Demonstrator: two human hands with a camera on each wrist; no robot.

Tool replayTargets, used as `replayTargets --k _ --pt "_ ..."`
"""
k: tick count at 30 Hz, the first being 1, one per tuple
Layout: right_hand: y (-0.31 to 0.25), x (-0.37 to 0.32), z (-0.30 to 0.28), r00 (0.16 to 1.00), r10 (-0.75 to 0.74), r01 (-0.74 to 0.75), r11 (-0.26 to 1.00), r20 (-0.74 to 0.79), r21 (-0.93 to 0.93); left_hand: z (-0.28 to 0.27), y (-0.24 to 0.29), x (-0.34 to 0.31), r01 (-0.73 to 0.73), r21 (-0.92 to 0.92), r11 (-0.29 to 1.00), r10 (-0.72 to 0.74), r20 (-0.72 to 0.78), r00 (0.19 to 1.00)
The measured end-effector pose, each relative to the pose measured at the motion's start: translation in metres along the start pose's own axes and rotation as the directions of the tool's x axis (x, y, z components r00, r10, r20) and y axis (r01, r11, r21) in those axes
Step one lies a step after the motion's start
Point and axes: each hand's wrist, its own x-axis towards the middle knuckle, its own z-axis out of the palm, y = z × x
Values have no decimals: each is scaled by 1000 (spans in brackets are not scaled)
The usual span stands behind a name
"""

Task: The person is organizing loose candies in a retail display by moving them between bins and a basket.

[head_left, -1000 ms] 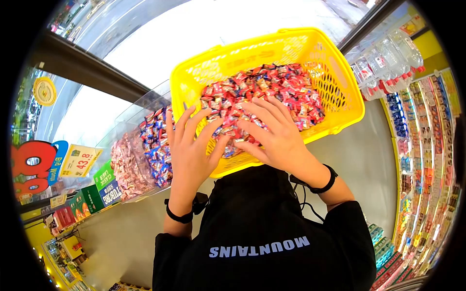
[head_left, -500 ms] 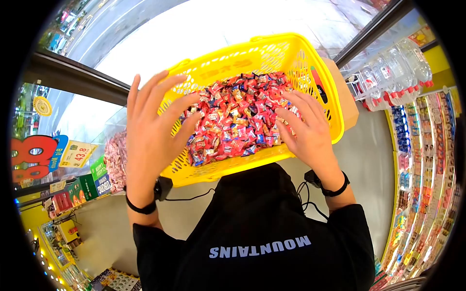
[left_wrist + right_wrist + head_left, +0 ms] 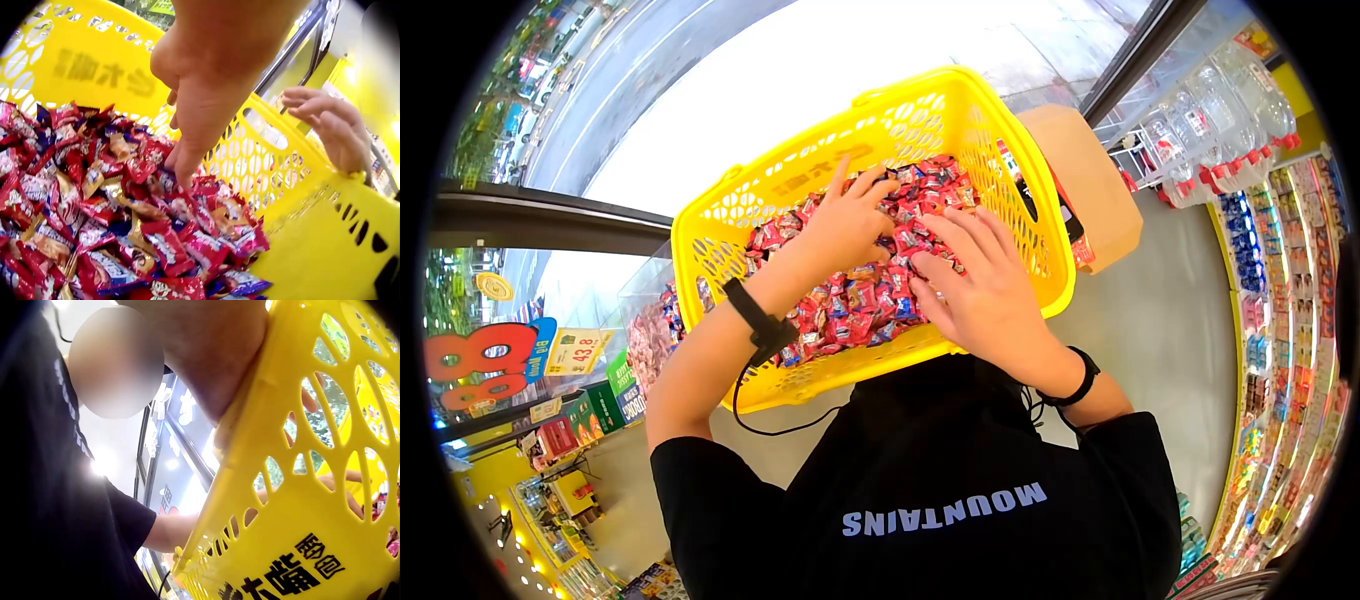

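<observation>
A yellow plastic basket (image 3: 880, 360) holds a heap of wrapped candies (image 3: 850, 300) in red, blue and gold wrappers. My left hand (image 3: 845, 225) reaches in over the candies, its fingers spread toward the far wall. In the left wrist view, the fingertips of the left hand (image 3: 200, 106) point down right at the top of the heap. My right hand (image 3: 980, 290) is over the right part of the candies, coming across the near rim with fingers loosely extended. The right wrist view shows mostly the outer wall of the basket (image 3: 300, 519), which hides most of the fingers.
A tan carton (image 3: 1090, 190) lies beyond the basket's right side. Bins of pink-wrapped candy (image 3: 647, 345) stand to the left. Large plastic bottles (image 3: 1220, 130) and stocked shelves (image 3: 1270, 400) line the right. A window frame (image 3: 550, 220) crosses behind the basket.
The basket has shifted left and tilted in view, uncovering the carton. My left hand lifted to the left rim, then moved right over the candies. The right hand stays over the right side.
</observation>
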Motion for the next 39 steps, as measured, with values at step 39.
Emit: replayTargets --k 39 --pt "0 3 -8 989 -91 57 963 117 265 -60 116 -106 302 -157 940 -338 -534 775"
